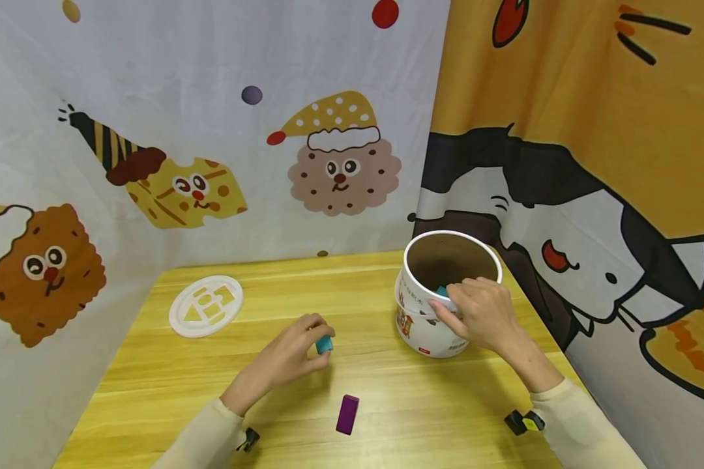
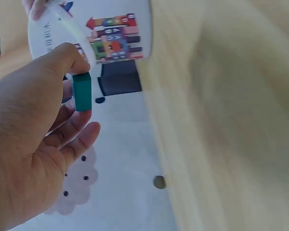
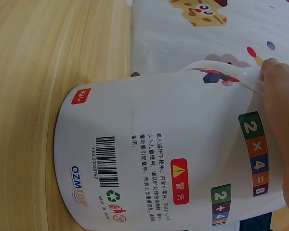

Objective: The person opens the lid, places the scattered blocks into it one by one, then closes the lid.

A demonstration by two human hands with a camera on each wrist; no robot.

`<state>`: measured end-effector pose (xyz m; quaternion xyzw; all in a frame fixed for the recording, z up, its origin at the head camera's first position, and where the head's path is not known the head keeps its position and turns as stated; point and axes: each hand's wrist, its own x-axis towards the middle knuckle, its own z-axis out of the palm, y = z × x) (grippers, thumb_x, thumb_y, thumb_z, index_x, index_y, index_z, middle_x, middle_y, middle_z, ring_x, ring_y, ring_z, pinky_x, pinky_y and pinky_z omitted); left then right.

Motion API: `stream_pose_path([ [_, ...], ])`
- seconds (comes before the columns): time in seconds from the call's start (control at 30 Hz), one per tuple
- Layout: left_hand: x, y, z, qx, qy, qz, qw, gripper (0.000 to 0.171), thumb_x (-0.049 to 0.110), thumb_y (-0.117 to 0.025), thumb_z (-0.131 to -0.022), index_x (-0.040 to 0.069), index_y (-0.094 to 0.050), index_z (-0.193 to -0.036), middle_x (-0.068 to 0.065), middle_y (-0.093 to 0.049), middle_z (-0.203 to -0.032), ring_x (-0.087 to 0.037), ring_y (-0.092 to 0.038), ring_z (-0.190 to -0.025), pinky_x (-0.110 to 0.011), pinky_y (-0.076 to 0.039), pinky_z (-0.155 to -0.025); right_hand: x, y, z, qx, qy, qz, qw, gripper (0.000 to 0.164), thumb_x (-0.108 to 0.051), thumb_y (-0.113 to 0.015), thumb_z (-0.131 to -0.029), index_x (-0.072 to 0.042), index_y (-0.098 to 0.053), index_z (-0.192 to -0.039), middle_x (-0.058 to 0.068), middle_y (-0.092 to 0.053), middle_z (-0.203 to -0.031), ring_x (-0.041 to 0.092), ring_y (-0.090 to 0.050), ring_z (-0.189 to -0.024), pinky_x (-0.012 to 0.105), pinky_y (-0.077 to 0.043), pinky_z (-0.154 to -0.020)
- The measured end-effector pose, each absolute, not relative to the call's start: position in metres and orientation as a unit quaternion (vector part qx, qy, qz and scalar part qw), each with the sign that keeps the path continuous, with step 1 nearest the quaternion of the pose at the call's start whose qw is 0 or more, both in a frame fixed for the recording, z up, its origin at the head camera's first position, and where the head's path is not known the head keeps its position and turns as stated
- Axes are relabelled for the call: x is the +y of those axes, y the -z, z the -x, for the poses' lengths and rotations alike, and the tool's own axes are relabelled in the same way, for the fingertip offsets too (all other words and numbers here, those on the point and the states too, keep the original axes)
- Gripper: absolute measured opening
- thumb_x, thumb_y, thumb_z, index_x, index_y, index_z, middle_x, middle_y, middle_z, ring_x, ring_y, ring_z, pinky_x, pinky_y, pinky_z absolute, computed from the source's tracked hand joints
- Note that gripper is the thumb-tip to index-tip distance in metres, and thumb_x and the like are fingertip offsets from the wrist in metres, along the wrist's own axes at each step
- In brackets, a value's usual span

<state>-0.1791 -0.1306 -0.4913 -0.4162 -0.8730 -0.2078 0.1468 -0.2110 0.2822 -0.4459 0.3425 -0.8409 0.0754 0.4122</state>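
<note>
My left hand (image 1: pixel 293 348) pinches a small teal block (image 1: pixel 324 344) between thumb and fingers, over the middle of the table. In the left wrist view the same teal block (image 2: pixel 82 92) stands out between thumb and fingertips. My right hand (image 1: pixel 484 312) grips the near rim of a white printed bucket (image 1: pixel 428 326), thumb outside and fingers over the edge. Inside the bucket a bit of teal (image 1: pixel 442 291) shows; the rest of its contents is hidden. The right wrist view shows the bucket's side (image 3: pixel 135 115) with barcode and warning label. A purple block (image 1: pixel 347 414) lies near the left hand.
At the table's back left lies a white round lid (image 1: pixel 206 306) with shape cutouts. The wooden table (image 1: pixel 281 286) meets a printed white curtain (image 1: pixel 211 130) behind and an orange cat-print curtain (image 1: pixel 592 163) at the right.
</note>
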Motion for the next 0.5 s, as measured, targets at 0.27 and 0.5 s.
stream_pose_path([
  [0.27, -0.108, 0.469, 0.203, -0.838, 0.214, 0.451, 0.218, 0.026, 0.007, -0.087, -0.093, 0.008, -0.078, -0.117, -0.006, -0.071, -0.112, -0.016, -0.065, -0.095, -0.025, -0.059, -0.079, 0.282, 0.445, 0.21, -0.848, -0.065, -0.339, 0.402, 0.065, -0.061, -0.044, -0.117, -0.018, -0.049, -0.069, -0.008, -0.038, -0.056, 0.009, -0.029, -0.053, 0.023, -0.018, -0.054],
  [0.5, -0.085, 0.435, 0.222, -0.83, 0.217, 0.455, 0.24, 0.023, 0.01, -0.085, -0.099, 0.008, -0.078, -0.121, -0.009, -0.072, -0.118, -0.019, -0.069, -0.101, -0.029, -0.062, -0.082, 0.282, 0.446, 0.21, -0.854, -0.063, -0.334, 0.393, 0.065, -0.062, -0.043, -0.117, -0.017, -0.049, -0.07, -0.007, -0.039, -0.056, 0.01, -0.031, -0.053, 0.023, -0.018, -0.055],
])
